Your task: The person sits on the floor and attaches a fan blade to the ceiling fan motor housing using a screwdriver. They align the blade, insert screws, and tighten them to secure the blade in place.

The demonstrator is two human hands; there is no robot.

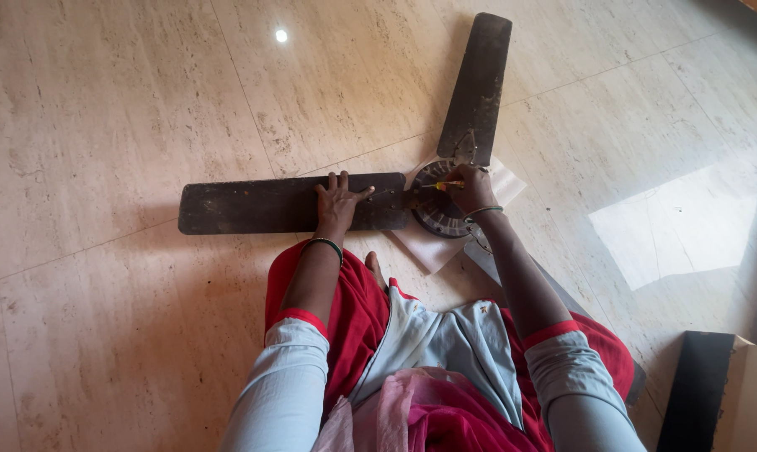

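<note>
A dark brown ceiling fan lies on the tiled floor in front of me. My left hand (338, 199) presses flat, fingers spread, on the left blade (253, 205) near where it joins the round motor hub (435, 209). My right hand (469, 187) rests on the hub, closed around a small screwdriver with a yellow handle (445, 184) whose tip points left at the blade's bracket. A second blade (479, 84) runs away from me to the upper right. A third blade is mostly hidden under my right arm.
A white sheet of paper (433, 249) lies under the hub. A cardboard box with a dark side (713, 393) stands at the lower right. A bright sunlit patch (680, 226) falls on the floor to the right. My red-clothed knees fill the bottom.
</note>
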